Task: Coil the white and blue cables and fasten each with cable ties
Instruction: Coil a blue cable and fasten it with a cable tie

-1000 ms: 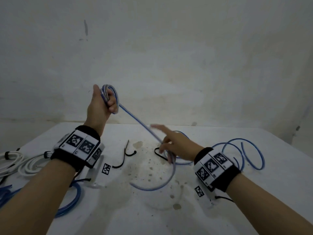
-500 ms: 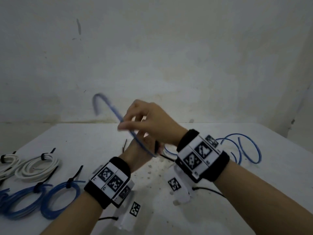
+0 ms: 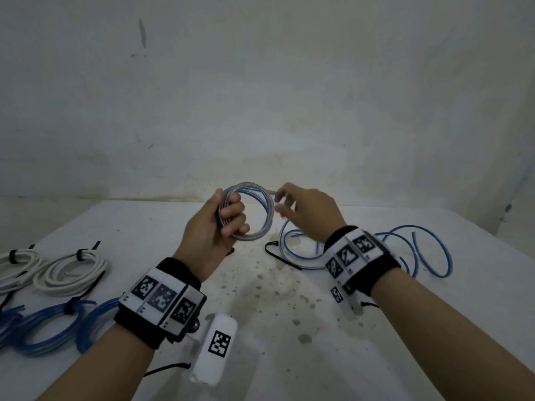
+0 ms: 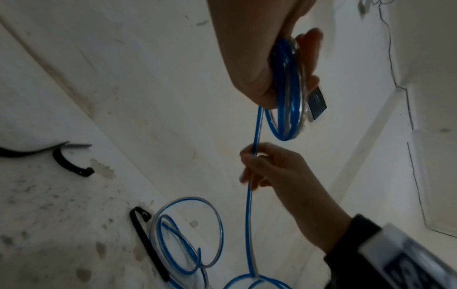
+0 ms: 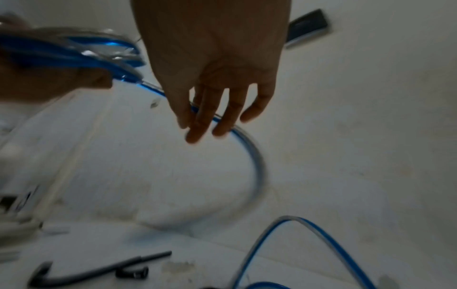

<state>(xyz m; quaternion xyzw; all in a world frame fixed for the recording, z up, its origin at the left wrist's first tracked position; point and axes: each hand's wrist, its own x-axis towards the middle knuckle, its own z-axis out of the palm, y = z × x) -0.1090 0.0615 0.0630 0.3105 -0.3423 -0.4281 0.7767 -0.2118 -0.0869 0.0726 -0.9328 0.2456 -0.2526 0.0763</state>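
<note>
Above the bench (image 3: 376,328), left hand (image 3: 215,230) raised, fingers curled tight round a small coil of blue cable (image 3: 262,211), several turns already gathered. Just to its right, right hand (image 3: 308,212) with fingers loosely bent on the free run of the same cable, feeding it toward the coil; grip light, more a guide than a clamp. Below and beyond the right hand, slack of this cable (image 3: 292,250) lying in loose loops on the bench, so winding not yet finished. Farther right of that hand, another blue cable (image 3: 428,250) sprawled uncoiled. Near the slack, loose black cable ties (image 4: 148,244) waiting, one more hooked tie (image 4: 71,166) off to the left. Well left of the left hand, finished work: tied white coils (image 3: 69,270) and tied blue coils (image 3: 43,328), each cinched with a black tie. Judged well past halfway: left to do, last turns on this coil, a tie round it, then the sprawled cable likewise.
</note>
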